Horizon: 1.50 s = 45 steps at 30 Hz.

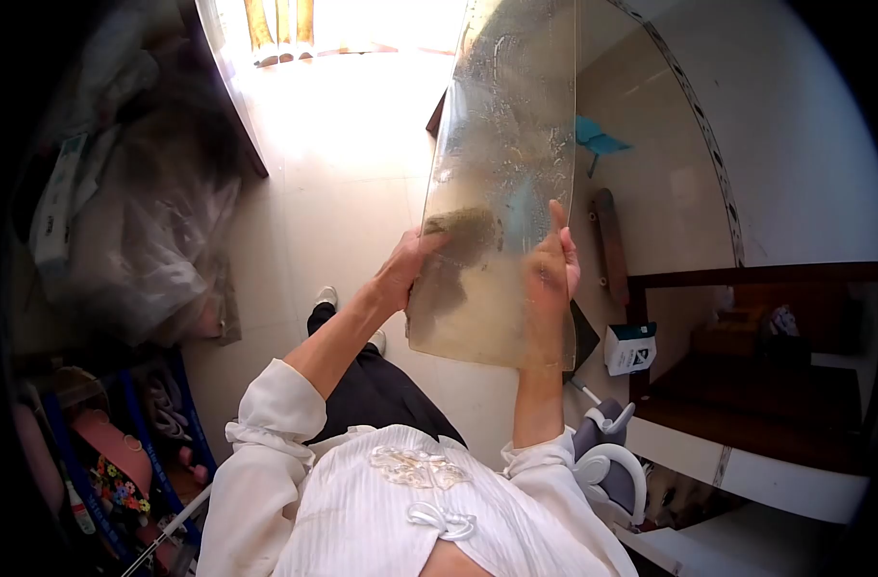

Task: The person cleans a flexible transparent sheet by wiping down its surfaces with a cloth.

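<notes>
A long, clear, stiff panel (497, 317), wet and streaked with droplets, is held up in front of me, its far end out of the picture. My left hand (405, 269) is closed at the panel's left edge, on a dull green pad (458, 222) like a scouring pad that lies against the panel. Some of its fingers are blurred behind the clear sheet. My right hand (554, 264) grips the right edge, one finger pointing up along it; most of that hand shows through the panel.
Plastic-wrapped things (150, 221) are heaped at left, above a blue-framed rack (136, 462). On the right are a skateboard (608, 240), a white-and-dark box (630, 348), a dark wooden cabinet (756, 404) and a grey-and-white object (612, 471). Bright light floods the tiled floor (333, 173) ahead.
</notes>
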Tool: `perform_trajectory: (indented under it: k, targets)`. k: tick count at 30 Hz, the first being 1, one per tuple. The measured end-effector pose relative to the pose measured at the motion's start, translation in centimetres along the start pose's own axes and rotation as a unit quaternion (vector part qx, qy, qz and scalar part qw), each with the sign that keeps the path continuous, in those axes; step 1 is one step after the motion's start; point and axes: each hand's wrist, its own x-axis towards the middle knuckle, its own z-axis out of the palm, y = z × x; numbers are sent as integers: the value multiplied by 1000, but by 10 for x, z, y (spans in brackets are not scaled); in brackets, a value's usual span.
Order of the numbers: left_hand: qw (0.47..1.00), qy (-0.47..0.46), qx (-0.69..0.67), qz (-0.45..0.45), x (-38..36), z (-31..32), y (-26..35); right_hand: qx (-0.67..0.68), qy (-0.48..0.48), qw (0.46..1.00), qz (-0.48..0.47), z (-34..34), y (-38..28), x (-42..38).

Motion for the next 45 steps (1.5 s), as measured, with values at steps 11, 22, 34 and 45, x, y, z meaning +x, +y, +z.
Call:
perform_trajectory:
  k: [11, 22, 34, 45]
  targets:
    - [986, 61, 154, 18, -4, -41, 48, -454, 90, 885, -45, -7, -1, -3]
    - [924, 147, 319, 148, 5, -75, 96, -732, 142, 665, 27, -7, 89, -24]
    - [695, -57, 553, 456, -72, -34, 63, -744, 184, 613, -194, -50, 151, 16]
    - [732, -22, 547, 406, -36, -14, 55, -635, 204, 716, -204, -30, 135, 32]
